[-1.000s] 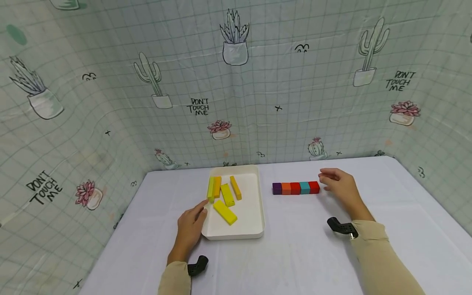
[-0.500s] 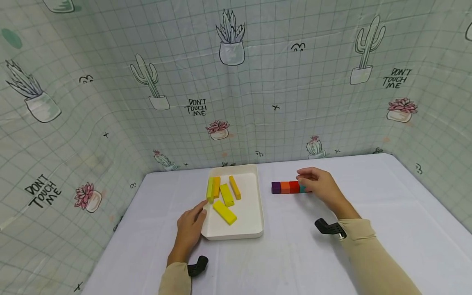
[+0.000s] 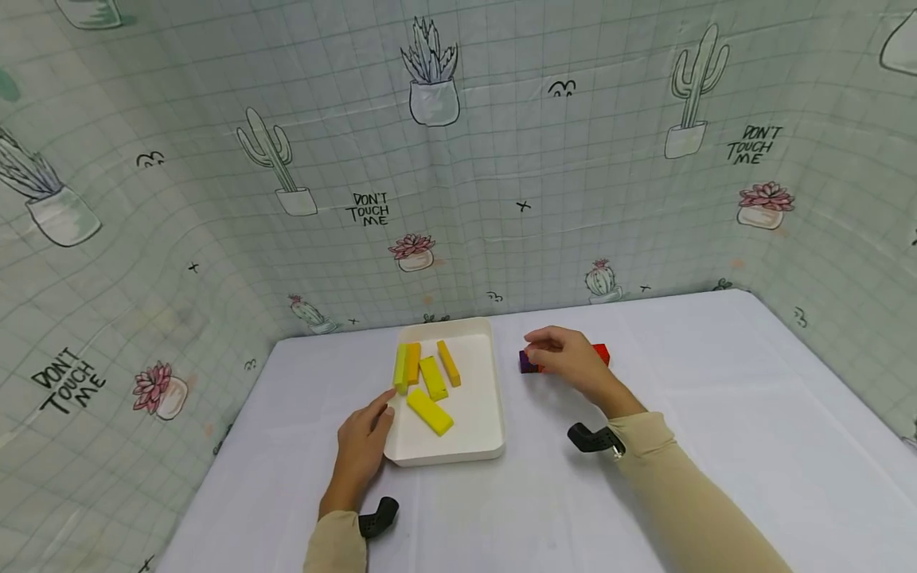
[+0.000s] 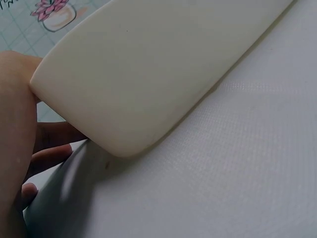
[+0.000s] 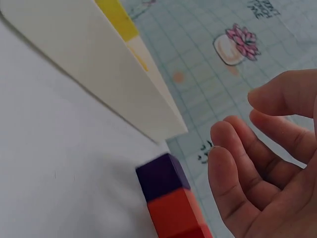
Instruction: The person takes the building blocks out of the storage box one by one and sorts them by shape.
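Observation:
In the head view my left hand rests against the left side of a white tray, its fingers lightly touching the wall and rim. The left wrist view shows fingers beside the outer wall. My right hand hovers over a row of coloured cubes, fingers loosely bent, nothing between them. A purple cube and an orange cube stand side by side in the right wrist view. A red cube shows at the row's right end; the hand hides the middle of the row.
Inside the tray lie several yellow blocks, including a flat bright one, a narrow one and a greenish one. A white cloth covers the table. Patterned fabric hangs behind it and at both sides.
My right hand has moved left along the row, from beside its right-end red cube to above the purple end. My left hand stays at the tray. The head view has shifted slightly.

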`<state>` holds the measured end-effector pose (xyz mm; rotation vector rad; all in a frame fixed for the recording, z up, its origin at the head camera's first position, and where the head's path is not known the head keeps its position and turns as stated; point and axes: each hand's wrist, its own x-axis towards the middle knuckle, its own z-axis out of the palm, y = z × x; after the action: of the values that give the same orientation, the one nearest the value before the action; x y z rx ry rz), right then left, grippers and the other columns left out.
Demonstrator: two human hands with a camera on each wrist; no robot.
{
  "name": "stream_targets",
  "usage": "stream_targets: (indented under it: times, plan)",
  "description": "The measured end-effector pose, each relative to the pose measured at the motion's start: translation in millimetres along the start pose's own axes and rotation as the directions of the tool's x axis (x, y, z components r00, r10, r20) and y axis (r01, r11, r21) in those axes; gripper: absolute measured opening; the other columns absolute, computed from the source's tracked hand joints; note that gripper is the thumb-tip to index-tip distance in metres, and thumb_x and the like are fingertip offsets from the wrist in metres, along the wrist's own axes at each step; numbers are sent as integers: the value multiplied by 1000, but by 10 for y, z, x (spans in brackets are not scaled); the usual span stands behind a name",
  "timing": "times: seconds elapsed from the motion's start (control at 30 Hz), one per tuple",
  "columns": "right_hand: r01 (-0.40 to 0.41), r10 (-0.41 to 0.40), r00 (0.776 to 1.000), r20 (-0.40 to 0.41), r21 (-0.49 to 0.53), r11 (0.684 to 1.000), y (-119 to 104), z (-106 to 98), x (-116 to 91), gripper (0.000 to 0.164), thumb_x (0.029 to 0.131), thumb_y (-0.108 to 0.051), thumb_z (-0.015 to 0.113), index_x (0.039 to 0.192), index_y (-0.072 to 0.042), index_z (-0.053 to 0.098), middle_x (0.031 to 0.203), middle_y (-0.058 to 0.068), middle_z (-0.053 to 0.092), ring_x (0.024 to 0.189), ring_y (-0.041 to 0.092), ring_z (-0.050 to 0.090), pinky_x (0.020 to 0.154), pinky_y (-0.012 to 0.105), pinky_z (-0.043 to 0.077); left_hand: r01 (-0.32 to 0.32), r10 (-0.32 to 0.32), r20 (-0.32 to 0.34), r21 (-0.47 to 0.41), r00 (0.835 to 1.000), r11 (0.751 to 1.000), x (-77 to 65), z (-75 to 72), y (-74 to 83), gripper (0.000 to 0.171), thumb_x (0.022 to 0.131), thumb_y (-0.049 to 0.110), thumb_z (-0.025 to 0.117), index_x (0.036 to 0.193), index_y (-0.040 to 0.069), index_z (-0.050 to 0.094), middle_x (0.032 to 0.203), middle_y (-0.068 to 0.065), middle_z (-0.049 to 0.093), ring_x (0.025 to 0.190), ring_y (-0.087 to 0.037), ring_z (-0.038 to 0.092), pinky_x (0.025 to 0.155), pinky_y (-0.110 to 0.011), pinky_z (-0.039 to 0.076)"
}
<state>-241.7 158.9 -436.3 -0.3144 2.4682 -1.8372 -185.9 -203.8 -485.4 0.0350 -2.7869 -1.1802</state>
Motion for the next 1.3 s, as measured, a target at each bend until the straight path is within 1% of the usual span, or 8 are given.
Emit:
stream_targets:
  times: [0.17, 0.27, 0.37, 0.5, 0.67, 0.87, 1.13, 1.3]
  plan:
    - [-41, 42, 997, 71, -13, 999, -98, 184, 150, 42, 94, -17, 67, 131, 1, 61, 120, 22, 66, 101, 32, 64, 80, 35, 57, -7, 7, -3, 2, 1000, 1000, -11, -15, -11, 41, 105, 28, 48, 145, 22, 56, 133, -13, 63, 128, -36, 49, 111, -63, 27]
    - [-65, 67, 994, 89, -34, 997, -144, 254, 229, 43, 93, -17, 66, 132, -1, 61, 118, 18, 67, 102, 37, 62, 80, 38, 57, -9, 9, 0, 5, 1000, 1000, -5, -13, -3, 41, 105, 28, 48, 145, 22, 56, 133, -13, 62, 128, -36, 49, 111, -63, 27]
    - [-76, 81, 992, 97, -51, 996, -171, 324, 316, 42, 93, -18, 65, 132, -2, 62, 116, 14, 67, 100, 32, 63, 80, 37, 57, -4, 4, -5, 6, 1000, 1000, 5, -14, -4, 41, 105, 28, 48, 145, 22, 56, 133, -13, 63, 128, -35, 49, 111, -62, 28]
    - [-82, 88, 990, 109, -60, 995, -202, 410, 413, 42, 95, -19, 66, 132, -2, 61, 117, 15, 67, 99, 26, 65, 80, 33, 57, 3, -3, -8, 2, 1000, 1000, 17, -12, -11, 41, 105, 27, 50, 145, 22, 57, 133, -13, 63, 129, -35, 49, 112, -61, 28]
    - [-104, 110, 985, 134, -47, 993, -231, 486, 484, 42, 95, -17, 66, 133, -1, 61, 119, 17, 67, 101, 29, 65, 81, 34, 57, 0, 0, -14, -3, 1000, 1000, 18, -4, -7, 41, 104, 26, 51, 144, 22, 58, 132, -13, 63, 127, -35, 50, 111, -61, 29]
    - [-161, 156, 974, 168, 21, 987, -218, 583, 611, 42, 97, -16, 65, 135, 0, 59, 125, 18, 65, 105, 28, 66, 85, 37, 58, -25, 25, -21, 7, 999, 1000, 22, -14, -14, 40, 104, 26, 52, 143, 21, 59, 131, -14, 64, 125, -34, 53, 111, -59, 29]
    - [-164, 162, 966, 200, -6, 986, -288, 750, 760, 43, 93, -17, 67, 133, 0, 61, 119, 13, 67, 106, 33, 65, 82, 37, 58, -46, 46, -24, 1, 999, 999, 19, -29, -28, 40, 104, 26, 52, 142, 21, 59, 129, -12, 65, 124, -33, 53, 112, -58, 28]
    - [-162, 161, 966, 204, -15, 987, -338, 840, 793, 40, 92, -12, 68, 130, -1, 63, 117, 11, 67, 102, 29, 63, 83, 37, 58, -37, 36, -36, -19, 999, 999, 28, -16, -20, 39, 103, 25, 52, 142, 21, 60, 128, -12, 66, 123, -33, 53, 111, -58, 30]
